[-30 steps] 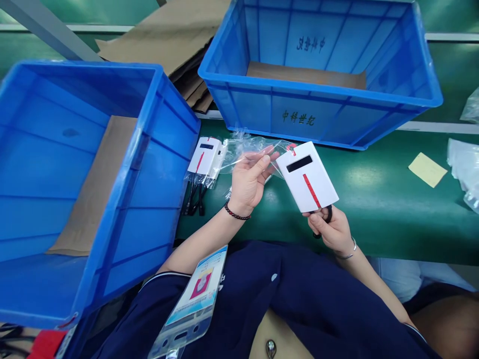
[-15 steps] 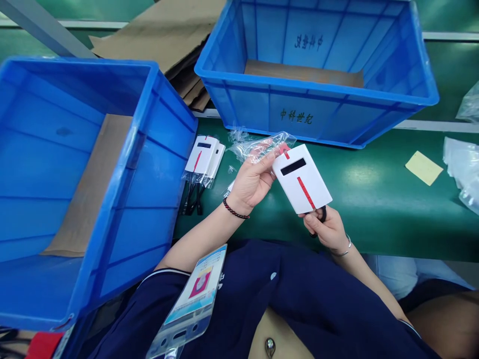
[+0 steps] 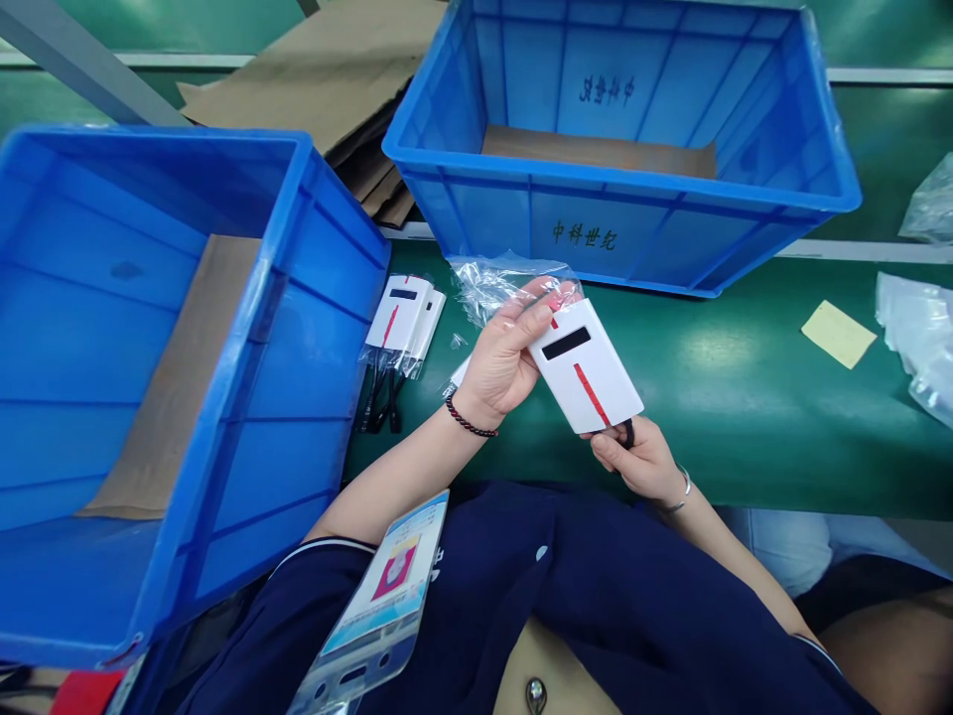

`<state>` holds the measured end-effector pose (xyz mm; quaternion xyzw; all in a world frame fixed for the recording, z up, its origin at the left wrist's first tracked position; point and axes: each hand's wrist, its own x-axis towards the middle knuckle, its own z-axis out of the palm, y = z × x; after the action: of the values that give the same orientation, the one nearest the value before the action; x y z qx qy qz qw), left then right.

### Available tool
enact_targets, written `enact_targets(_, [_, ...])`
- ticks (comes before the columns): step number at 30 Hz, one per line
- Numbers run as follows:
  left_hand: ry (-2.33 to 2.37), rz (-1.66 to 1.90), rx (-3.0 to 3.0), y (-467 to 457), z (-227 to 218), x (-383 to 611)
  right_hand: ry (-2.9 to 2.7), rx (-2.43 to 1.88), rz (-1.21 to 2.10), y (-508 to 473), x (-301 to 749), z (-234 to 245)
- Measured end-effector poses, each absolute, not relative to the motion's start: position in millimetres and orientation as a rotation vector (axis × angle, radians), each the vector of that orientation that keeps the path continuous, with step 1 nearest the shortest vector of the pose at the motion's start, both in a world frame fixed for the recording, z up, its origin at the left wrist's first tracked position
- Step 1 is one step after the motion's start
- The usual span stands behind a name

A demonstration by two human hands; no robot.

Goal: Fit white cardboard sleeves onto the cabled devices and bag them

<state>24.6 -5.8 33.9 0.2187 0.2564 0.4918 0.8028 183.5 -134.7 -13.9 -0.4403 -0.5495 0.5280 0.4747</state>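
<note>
My right hand (image 3: 641, 463) pinches the lower end of a white flat device (image 3: 585, 365) with a black window and a red stripe; a black cord loop shows under that end. My left hand (image 3: 506, 355) is closed on a clear plastic bag (image 3: 500, 283), holding its mouth against the device's upper corner. Both hands are above the green belt (image 3: 745, 397), just in front of the far blue crate (image 3: 617, 233).
A large blue crate (image 3: 245, 377) with cardboard in its bottom stands at the left. Bagged white devices with black cords (image 3: 402, 328) lie between the crates. A yellow note (image 3: 838, 334) and loose plastic bags (image 3: 919, 333) lie on the right; cardboard sheets (image 3: 328, 70) lie behind.
The right hand has brought the white device left and slightly down, up to the bag's mouth. The left hand's thumb now lies over the device's top corner.
</note>
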Motion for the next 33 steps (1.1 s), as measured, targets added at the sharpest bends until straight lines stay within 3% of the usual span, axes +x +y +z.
enact_targets(14, [0.599, 0.980, 0.402, -4.5, 37.6, 26.2, -1.718, -1.218, 0.970, -133.7, 190.3, -9.7])
enact_targets(24, [0.699, 0.981, 0.425, -6.0, 36.6, 26.7, -1.905, -1.161, 0.516, -128.0, 190.6, -9.0])
enact_targets(33, [0.617, 0.970, 0.467, -5.3, 36.4, 24.6, -1.889, -1.150, 0.617, -128.9, 195.1, -10.0])
